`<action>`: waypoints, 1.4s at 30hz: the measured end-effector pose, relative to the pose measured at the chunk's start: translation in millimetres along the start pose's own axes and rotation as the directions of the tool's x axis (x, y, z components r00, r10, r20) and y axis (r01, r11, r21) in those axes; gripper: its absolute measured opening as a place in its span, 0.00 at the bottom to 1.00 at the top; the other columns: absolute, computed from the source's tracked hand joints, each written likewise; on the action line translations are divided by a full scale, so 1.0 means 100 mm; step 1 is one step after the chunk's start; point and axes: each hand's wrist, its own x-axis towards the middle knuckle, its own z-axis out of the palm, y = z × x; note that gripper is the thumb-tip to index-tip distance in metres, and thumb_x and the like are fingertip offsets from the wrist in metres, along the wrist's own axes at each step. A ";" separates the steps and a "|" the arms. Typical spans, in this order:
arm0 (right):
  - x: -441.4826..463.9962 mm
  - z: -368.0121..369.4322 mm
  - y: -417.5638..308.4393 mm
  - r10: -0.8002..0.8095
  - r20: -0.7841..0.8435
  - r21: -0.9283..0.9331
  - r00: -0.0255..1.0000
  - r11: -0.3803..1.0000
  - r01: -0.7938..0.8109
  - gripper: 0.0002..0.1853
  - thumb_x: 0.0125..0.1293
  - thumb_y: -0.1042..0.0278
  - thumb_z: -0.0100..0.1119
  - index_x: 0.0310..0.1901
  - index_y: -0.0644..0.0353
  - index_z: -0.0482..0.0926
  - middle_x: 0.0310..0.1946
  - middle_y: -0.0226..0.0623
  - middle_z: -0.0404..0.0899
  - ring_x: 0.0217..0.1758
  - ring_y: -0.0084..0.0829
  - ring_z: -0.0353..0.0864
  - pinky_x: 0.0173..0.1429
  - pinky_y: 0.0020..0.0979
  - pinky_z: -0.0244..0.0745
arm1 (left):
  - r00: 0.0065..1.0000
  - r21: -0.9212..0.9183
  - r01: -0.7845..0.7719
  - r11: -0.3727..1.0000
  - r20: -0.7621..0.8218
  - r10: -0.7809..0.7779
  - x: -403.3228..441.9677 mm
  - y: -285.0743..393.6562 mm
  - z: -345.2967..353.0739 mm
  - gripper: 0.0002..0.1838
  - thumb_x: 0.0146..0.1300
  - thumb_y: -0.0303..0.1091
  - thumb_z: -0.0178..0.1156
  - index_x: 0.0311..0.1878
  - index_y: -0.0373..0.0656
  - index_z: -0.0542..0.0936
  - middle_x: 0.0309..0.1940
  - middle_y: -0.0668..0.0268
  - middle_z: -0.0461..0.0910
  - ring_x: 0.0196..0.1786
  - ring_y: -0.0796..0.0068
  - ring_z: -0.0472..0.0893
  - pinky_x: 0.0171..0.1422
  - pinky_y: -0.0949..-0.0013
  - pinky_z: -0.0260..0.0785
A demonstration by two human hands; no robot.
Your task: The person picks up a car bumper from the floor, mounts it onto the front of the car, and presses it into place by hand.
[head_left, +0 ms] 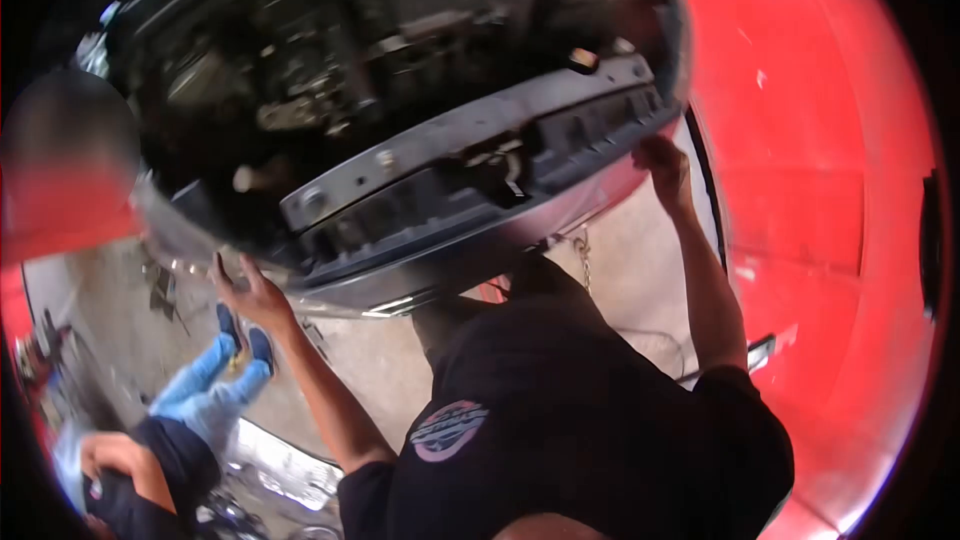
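Note:
A grey front bumper cover (560,215) spans the front of a car whose engine bay (330,60) is exposed. My left hand (258,298) is at the bumper's left end, its fingers stretched and apart against the lower corner. At the opposite end, my right hand (668,175) has its fingers curled at the bumper's edge; the fingertips are partly hidden in shadow. Between the hands, a bare grey metal crossbar (465,130) runs above the dark plastic upper edge of the bumper. A latch-like metal part (512,168) shows near its middle.
Close on my right stands a large red panel (800,190). A person in blue jeans (205,380) is at lower left, near metal parts (285,465) on the floor. A chain (583,260) hangs beyond my body. A blurred round shape (70,140) covers the far left.

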 end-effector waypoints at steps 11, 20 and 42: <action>0.91 -1.39 1.23 0.129 -0.101 0.008 0.987 0.992 -0.128 0.12 0.67 0.72 0.65 0.48 0.69 0.84 0.36 0.35 0.85 0.38 0.23 0.82 0.46 0.25 0.77 | 0.402 -0.475 -0.241 0.846 0.745 0.533 -2.40 3.68 1.50 0.23 0.62 0.34 0.67 0.61 0.42 0.78 0.61 0.53 0.75 0.65 0.49 0.73 0.69 0.50 0.65; 0.87 -1.54 1.76 0.113 -0.345 0.154 0.932 0.986 -0.062 0.11 0.69 0.72 0.63 0.48 0.71 0.84 0.34 0.35 0.86 0.35 0.24 0.83 0.43 0.26 0.79 | 0.291 -0.392 -0.415 0.821 0.798 0.528 -2.87 4.38 2.32 0.30 0.60 0.38 0.69 0.66 0.42 0.75 0.65 0.51 0.71 0.70 0.47 0.68 0.70 0.45 0.62; 0.05 -1.51 2.93 0.673 0.141 0.477 0.726 0.597 -0.645 0.17 0.68 0.80 0.46 0.55 0.73 0.79 0.38 0.48 0.85 0.36 0.33 0.86 0.41 0.29 0.82 | -0.204 0.125 0.931 -0.342 0.957 -0.204 -3.94 3.33 1.58 0.33 0.77 0.59 0.45 0.67 0.37 0.69 0.62 0.49 0.76 0.71 0.49 0.71 0.74 0.40 0.63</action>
